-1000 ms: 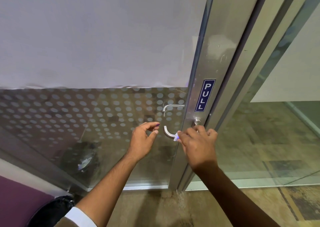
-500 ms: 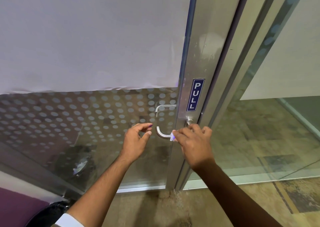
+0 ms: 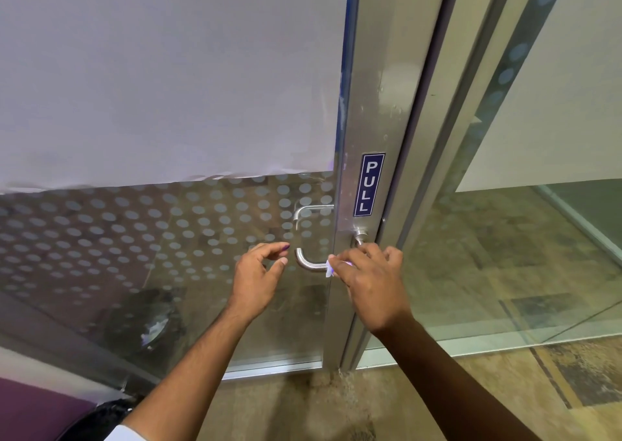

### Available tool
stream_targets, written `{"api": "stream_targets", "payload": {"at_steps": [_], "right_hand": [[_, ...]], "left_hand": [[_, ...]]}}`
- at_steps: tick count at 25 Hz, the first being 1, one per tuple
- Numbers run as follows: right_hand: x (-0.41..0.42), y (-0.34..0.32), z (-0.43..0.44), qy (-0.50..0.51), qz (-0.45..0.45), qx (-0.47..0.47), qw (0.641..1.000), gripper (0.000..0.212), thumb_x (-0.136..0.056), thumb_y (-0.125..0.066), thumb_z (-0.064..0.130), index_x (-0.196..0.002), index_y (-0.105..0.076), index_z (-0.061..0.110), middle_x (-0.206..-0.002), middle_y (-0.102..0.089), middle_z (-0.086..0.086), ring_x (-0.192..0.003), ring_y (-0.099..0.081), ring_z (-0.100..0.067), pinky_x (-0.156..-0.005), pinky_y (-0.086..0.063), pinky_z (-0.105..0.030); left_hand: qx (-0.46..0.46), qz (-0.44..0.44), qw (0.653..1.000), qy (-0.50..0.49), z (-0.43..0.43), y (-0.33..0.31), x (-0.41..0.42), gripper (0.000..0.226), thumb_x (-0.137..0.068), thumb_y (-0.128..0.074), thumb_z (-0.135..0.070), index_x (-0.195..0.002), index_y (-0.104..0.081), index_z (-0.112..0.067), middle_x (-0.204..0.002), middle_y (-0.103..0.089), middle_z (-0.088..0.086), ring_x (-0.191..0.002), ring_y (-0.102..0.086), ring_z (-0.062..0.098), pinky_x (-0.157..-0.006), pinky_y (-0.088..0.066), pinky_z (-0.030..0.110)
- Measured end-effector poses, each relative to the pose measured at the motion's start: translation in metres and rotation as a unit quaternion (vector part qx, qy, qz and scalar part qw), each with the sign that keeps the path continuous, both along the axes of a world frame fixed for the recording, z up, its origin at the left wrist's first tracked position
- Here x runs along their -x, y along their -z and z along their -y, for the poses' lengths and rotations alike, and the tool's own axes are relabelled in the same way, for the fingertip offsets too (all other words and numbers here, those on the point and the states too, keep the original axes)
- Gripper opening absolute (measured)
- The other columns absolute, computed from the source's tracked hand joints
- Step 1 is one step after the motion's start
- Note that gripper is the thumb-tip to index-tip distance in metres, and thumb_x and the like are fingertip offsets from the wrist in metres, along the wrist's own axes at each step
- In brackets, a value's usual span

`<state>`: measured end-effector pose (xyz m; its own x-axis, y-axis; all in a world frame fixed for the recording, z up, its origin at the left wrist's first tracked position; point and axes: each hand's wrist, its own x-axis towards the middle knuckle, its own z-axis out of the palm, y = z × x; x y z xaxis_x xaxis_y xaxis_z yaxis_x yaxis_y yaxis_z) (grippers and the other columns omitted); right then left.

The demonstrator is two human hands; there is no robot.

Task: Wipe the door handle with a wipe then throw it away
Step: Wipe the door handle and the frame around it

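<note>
A curved steel door handle sticks out from the metal door stile, below a blue PULL sticker. My right hand is closed around the handle with a small white wipe pressed against the bar; only a corner of the wipe shows past my fingers. My left hand hovers just left of the handle's bend, fingers curled apart and holding nothing, not touching the metal.
The glass door has a dotted frosted band and a white sheet covering its upper part. A dark bin with a black liner sits at the bottom left by a purple surface. A fixed glass panel stands on the right.
The view has drifted slightly, so door and hands sit a little further left in the frame. My right hand stays on the handle with the wipe; my left hand keeps its hovering pose.
</note>
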<state>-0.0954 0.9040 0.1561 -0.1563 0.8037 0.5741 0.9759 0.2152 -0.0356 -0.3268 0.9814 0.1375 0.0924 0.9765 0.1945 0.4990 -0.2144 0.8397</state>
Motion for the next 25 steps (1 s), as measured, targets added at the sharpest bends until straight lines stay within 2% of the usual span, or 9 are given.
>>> {"api": "stream_targets", "payload": {"at_steps": [4, 6, 9, 12, 14, 17, 18, 23, 25], "right_hand": [[-0.025, 0.004, 0.000, 0.016, -0.038, -0.001, 0.999, 0.036, -0.084, -0.085, 0.017, -0.114, -0.077, 0.034, -0.099, -0.067, 0.005, -0.087, -0.060, -0.024, -0.080, -0.029, -0.038], [-0.028, 0.004, -0.002, 0.027, -0.119, 0.025, 0.992, 0.024, -0.090, -0.083, 0.026, -0.112, -0.080, 0.034, -0.095, -0.065, 0.005, -0.084, -0.060, -0.024, -0.078, -0.036, -0.039], [-0.028, 0.002, -0.007, 0.036, -0.257, 0.103, 0.960, 0.016, -0.097, -0.075, 0.030, -0.110, -0.082, 0.036, -0.091, -0.059, 0.008, -0.090, -0.059, -0.020, -0.082, -0.042, -0.040], [-0.030, -0.005, -0.018, 0.055, -0.304, 0.129, 0.942, 0.017, -0.098, -0.072, 0.029, -0.111, -0.082, 0.035, -0.093, -0.062, 0.005, -0.095, -0.063, -0.023, -0.089, -0.051, -0.043], [-0.031, -0.012, -0.025, 0.070, -0.295, 0.148, 0.941, 0.018, -0.099, -0.070, 0.033, -0.112, -0.082, 0.035, -0.098, -0.068, 0.003, -0.097, -0.065, -0.025, -0.090, -0.053, -0.043], [-0.033, -0.020, -0.029, 0.077, -0.202, 0.157, 0.964, 0.018, -0.099, -0.068, 0.039, -0.111, -0.081, 0.036, -0.099, -0.069, 0.002, -0.097, -0.063, -0.027, -0.087, -0.053, -0.043], [-0.033, -0.021, -0.028, 0.076, -0.196, 0.160, 0.964, 0.018, -0.100, -0.067, 0.039, -0.111, -0.081, 0.036, -0.099, -0.068, 0.002, -0.097, -0.062, -0.026, -0.087, -0.053, -0.043], [-0.030, -0.012, -0.008, 0.048, -0.229, 0.165, 0.958, 0.018, -0.100, -0.068, 0.033, -0.113, -0.081, 0.034, -0.084, -0.053, 0.007, -0.083, -0.059, -0.019, -0.072, -0.048, -0.035], [-0.034, -0.017, -0.014, 0.039, -0.262, 0.172, 0.949, 0.018, -0.100, -0.069, 0.032, -0.112, -0.082, 0.031, -0.087, -0.056, 0.007, -0.084, -0.061, -0.018, -0.075, -0.052, -0.038]], "left_hand": [[0.004, 0.006, 1.000, -0.009, 0.001, 0.000, -0.002, 0.030, -0.094, -0.076, -0.008, -0.120, -0.080, -0.023, -0.110, -0.075, -0.018, -0.097, -0.070, 0.002, -0.085, -0.052, 0.021], [0.007, 0.011, 1.000, -0.011, 0.001, -0.001, -0.003, 0.029, -0.095, -0.076, -0.008, -0.119, -0.080, -0.024, -0.111, -0.075, -0.018, -0.095, -0.069, 0.000, -0.086, -0.053, 0.021], [0.009, 0.010, 1.000, -0.011, 0.001, -0.002, -0.003, 0.029, -0.095, -0.076, -0.009, -0.120, -0.080, -0.024, -0.111, -0.075, -0.018, -0.096, -0.069, -0.001, -0.088, -0.053, 0.021], [0.010, 0.011, 1.000, -0.015, 0.001, -0.002, -0.004, 0.029, -0.095, -0.076, -0.009, -0.120, -0.080, -0.024, -0.112, -0.076, -0.014, -0.096, -0.069, 0.000, -0.088, -0.054, 0.023], [0.010, 0.009, 1.000, -0.017, 0.002, -0.003, -0.004, 0.029, -0.095, -0.076, -0.010, -0.120, -0.080, -0.024, -0.111, -0.077, -0.015, -0.095, -0.069, 0.000, -0.089, -0.055, 0.023], [0.011, 0.011, 1.000, -0.018, 0.002, -0.003, -0.004, 0.029, -0.095, -0.076, -0.010, -0.119, -0.079, -0.025, -0.111, -0.077, -0.014, -0.095, -0.069, -0.001, -0.086, -0.054, 0.021], [0.012, 0.014, 1.000, -0.019, 0.002, -0.003, -0.005, 0.028, -0.095, -0.076, -0.009, -0.119, -0.079, -0.024, -0.111, -0.077, -0.012, -0.095, -0.069, 0.000, -0.086, -0.054, 0.022], [0.014, 0.022, 0.999, -0.021, 0.003, -0.004, -0.006, 0.028, -0.095, -0.075, -0.008, -0.119, -0.079, -0.022, -0.112, -0.077, -0.009, -0.098, -0.070, 0.005, -0.091, -0.058, 0.027], [0.014, 0.018, 0.999, -0.022, 0.003, -0.004, -0.006, 0.029, -0.095, -0.075, -0.007, -0.120, -0.079, -0.022, -0.113, -0.077, -0.009, -0.098, -0.070, 0.004, -0.091, -0.057, 0.026]]}}
